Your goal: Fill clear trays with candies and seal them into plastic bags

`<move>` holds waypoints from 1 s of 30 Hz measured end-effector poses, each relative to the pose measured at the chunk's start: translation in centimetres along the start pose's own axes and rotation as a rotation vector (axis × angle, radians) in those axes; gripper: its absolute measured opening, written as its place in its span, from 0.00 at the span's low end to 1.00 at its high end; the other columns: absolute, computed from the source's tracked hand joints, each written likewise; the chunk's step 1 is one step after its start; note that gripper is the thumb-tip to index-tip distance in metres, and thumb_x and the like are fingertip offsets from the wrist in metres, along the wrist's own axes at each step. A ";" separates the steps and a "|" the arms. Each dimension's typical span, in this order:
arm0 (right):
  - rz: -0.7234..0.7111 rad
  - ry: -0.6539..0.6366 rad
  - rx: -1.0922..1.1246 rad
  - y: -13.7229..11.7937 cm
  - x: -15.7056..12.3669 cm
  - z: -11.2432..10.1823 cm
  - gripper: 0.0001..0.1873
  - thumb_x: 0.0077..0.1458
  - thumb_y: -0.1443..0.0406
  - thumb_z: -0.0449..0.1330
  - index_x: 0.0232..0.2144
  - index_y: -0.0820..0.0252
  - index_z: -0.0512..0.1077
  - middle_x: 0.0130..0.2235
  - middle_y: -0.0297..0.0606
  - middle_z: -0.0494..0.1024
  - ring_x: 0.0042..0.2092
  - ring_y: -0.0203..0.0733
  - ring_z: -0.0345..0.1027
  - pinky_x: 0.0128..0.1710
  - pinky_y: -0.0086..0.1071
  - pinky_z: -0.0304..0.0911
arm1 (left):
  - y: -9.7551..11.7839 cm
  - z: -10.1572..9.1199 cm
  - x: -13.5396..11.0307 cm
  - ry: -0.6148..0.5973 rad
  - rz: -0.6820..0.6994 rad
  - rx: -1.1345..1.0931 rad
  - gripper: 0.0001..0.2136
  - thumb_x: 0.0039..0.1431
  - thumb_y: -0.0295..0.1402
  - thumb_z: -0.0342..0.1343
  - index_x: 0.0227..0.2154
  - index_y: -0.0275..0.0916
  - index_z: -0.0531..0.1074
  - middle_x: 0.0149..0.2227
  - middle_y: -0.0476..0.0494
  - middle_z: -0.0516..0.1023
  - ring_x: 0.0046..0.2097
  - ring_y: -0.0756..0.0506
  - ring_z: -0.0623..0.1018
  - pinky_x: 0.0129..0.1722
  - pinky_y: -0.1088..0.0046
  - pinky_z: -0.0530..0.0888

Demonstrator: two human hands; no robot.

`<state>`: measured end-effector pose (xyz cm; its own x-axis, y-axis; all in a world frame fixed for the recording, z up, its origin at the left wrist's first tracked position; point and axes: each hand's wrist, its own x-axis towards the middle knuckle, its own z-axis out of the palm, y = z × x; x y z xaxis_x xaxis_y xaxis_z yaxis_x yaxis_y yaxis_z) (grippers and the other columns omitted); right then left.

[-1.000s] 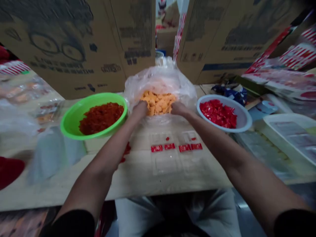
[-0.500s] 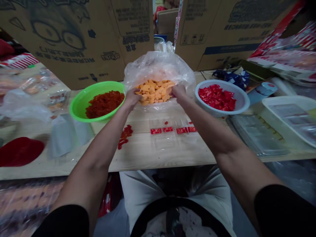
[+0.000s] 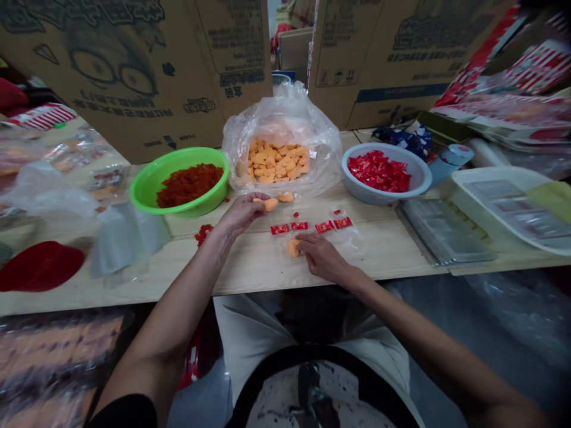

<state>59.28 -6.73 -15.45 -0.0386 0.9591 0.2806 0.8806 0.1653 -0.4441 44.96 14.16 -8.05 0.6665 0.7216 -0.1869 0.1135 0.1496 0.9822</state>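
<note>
Orange, rounded snack pieces: heaped inside the mouth of a clear, crumpled plastic bag, which is set at the rear middle of the desk; three more pieces are seen outside it, near the hands.
Left hand: fingers and thumb closed in a pinch on one orange piece, just in front of the bag.
Loose orange piece: seen just beyond the pinched one; whether it is also held cannot be told.
Right hand: fingertips brought together on another orange piece, low over the near part of the clear plastic trays; whether that piece is let rest on the plastic cannot be told.
Clear, shallow plastic trays: laid on the desk in front of the bag, partly covered by the right hand.
Flat red packets: four, arranged in a row across the trays, with two small red bits placed behind them.
Round, bright-green plastic bowl: placed left of the bag and partly filled with reddish-brown pieces.
Round, pale-blue plastic bowl: placed right of the bag and filled with glossy red packets.
Printed brown cardboard boxes: stood upright behind the bowls and bag.
</note>
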 end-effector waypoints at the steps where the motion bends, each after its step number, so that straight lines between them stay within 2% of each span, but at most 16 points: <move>1: 0.008 -0.011 -0.055 0.2 -0.3 -0.3 0.17 0.47 0.77 0.53 0.38 0.60 0.75 0.53 0.46 0.74 0.53 0.50 0.65 0.55 0.44 0.60 | -0.2 -0.2 -1.0 -0.041 0.007 0.054 0.14 0.43 0.23 0.58 0.37 0.34 0.72 0.34 0.48 0.75 0.32 0.52 0.73 0.33 0.77 0.72; 3: 0.062 0.008 -0.131 0.3 -0.5 -1.0 0.18 0.47 0.77 0.53 0.38 0.61 0.76 0.49 0.46 0.76 0.51 0.52 0.64 0.55 0.45 0.58 | -0.7 -0.4 -2.6 -0.133 0.017 0.167 0.17 0.42 0.24 0.61 0.40 0.36 0.72 0.32 0.50 0.74 0.31 0.52 0.72 0.30 0.78 0.69; 5: 0.110 0.033 -0.153 -0.1 -0.4 -1.6 0.22 0.48 0.78 0.53 0.44 0.63 0.75 0.47 0.48 0.75 0.50 0.51 0.64 0.53 0.44 0.59 | -1.3 -0.4 -3.7 -0.230 0.008 0.262 0.17 0.42 0.26 0.63 0.39 0.36 0.72 0.30 0.51 0.74 0.30 0.52 0.72 0.29 0.78 0.66; 7: 0.091 -0.008 -0.152 -1.0 -0.1 -1.6 0.26 0.50 0.77 0.53 0.52 0.63 0.71 0.48 0.50 0.72 0.50 0.51 0.63 0.51 0.42 0.60 | -2.1 0.3 -4.2 -0.324 0.004 0.306 0.14 0.43 0.29 0.63 0.36 0.35 0.73 0.31 0.50 0.75 0.31 0.52 0.72 0.30 0.77 0.66; 10: 0.073 -0.117 -0.155 -2.2 0.1 -0.9 0.20 0.54 0.75 0.53 0.49 0.63 0.72 0.48 0.51 0.69 0.48 0.51 0.64 0.47 0.41 0.61 | -3.6 2.1 -4.3 -0.404 -0.009 0.305 0.12 0.45 0.31 0.62 0.35 0.34 0.74 0.32 0.48 0.76 0.32 0.51 0.73 0.33 0.76 0.68; 12: 0.134 -0.116 -0.147 -2.6 0.0 -0.2 0.13 0.57 0.72 0.53 0.44 0.65 0.71 0.46 0.52 0.68 0.45 0.49 0.64 0.45 0.40 0.62 | -4.6 3.3 -4.2 -0.370 -0.007 0.342 0.10 0.46 0.30 0.61 0.34 0.34 0.74 0.31 0.49 0.75 0.31 0.50 0.73 0.32 0.75 0.68; 15: 0.192 -0.030 -0.163 -2.5 -0.8 0.2 0.12 0.59 0.71 0.53 0.44 0.67 0.70 0.49 0.56 0.67 0.48 0.51 0.63 0.48 0.42 0.62 | -5.6 4.4 -4.1 -0.248 0.077 0.577 0.08 0.49 0.29 0.58 0.34 0.35 0.74 0.29 0.49 0.75 0.31 0.49 0.73 0.32 0.74 0.68; 19: 0.209 0.039 -0.253 -2.3 -2.3 0.0 0.19 0.56 0.72 0.54 0.50 0.67 0.70 0.57 0.57 0.64 0.57 0.58 0.56 0.55 0.49 0.58 | -5.7 5.0 -4.6 -0.136 0.246 1.022 0.08 0.55 0.26 0.55 0.37 0.36 0.76 0.34 0.45 0.76 0.36 0.46 0.75 0.37 0.71 0.69; 22: 0.167 0.014 -0.222 -2.5 -3.1 0.0 0.25 0.52 0.74 0.54 0.54 0.70 0.68 0.54 0.56 0.66 0.56 0.56 0.55 0.57 0.47 0.57 | -5.7 5.3 -5.5 -0.075 0.338 1.215 0.11 0.61 0.26 0.51 0.43 0.37 0.76 0.44 0.40 0.75 0.41 0.44 0.76 0.41 0.69 0.71; 26: 0.148 0.028 -0.190 -3.1 -3.2 0.7 0.27 0.51 0.75 0.54 0.56 0.73 0.66 0.53 0.57 0.67 0.56 0.57 0.55 0.59 0.48 0.57 | -6.2 5.9 -6.9 -0.136 0.475 1.336 0.11 0.66 0.30 0.49 0.43 0.38 0.77 0.46 0.38 0.76 0.48 0.40 0.75 0.47 0.63 0.71; 30: 0.116 0.011 -0.168 -3.7 -2.9 1.0 0.29 0.50 0.75 0.53 0.56 0.74 0.66 0.54 0.58 0.69 0.58 0.57 0.56 0.63 0.52 0.54 | -6.7 5.6 -7.4 -0.232 0.494 1.343 0.10 0.66 0.30 0.50 0.39 0.36 0.78 0.45 0.36 0.78 0.49 0.39 0.75 0.51 0.59 0.71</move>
<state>55.62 -9.86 -15.45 0.0717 0.9668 0.2452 0.9454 0.0125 -0.3257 43.45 4.04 -13.12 0.9287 0.3678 0.0485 0.3460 -0.9060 0.2438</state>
